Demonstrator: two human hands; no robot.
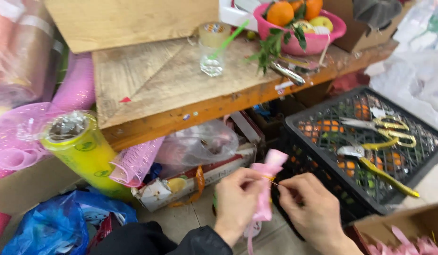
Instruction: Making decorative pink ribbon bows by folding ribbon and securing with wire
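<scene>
Holding a pink ribbon bow (266, 189) low in the frame, both hands work just above the tiled floor (190, 217), in front of a black plastic crate (299, 137).

Left hand (238, 200): fingers curled around the bow's lower half, grip pressed together on the ribbon. A loose pink tail hangs down below this hand.

Right hand (311, 205): thumb and forefinger pinched on a thin gold wire (275, 182) that runs to the bow's narrow middle. Grip closed on the wire; the other fingers are folded.

Bow position: between the two hands, upright, its top loop standing just beside the crate's near corner.

Crate top: two pairs of gold-handled scissors (384, 130) lie on the grid, with a yellow-handled tool (384, 174) nearer the person. Oranges show through the mesh beneath.

Wooden surface (171, 80) behind: clear glass (212, 59) with a green straw, roll of tape (214, 33) resting on top of it, pink bowl (318, 40) holding oranges and an apple, green sprig hanging over its rim.

Left side: yellow-green roll of wrap (84, 151) leaning, pink mesh (134, 163) beside it, blue plastic bag (63, 226) on the floor.

Lower right: cardboard box (393, 226) with more pink ribbon pieces inside.
</scene>
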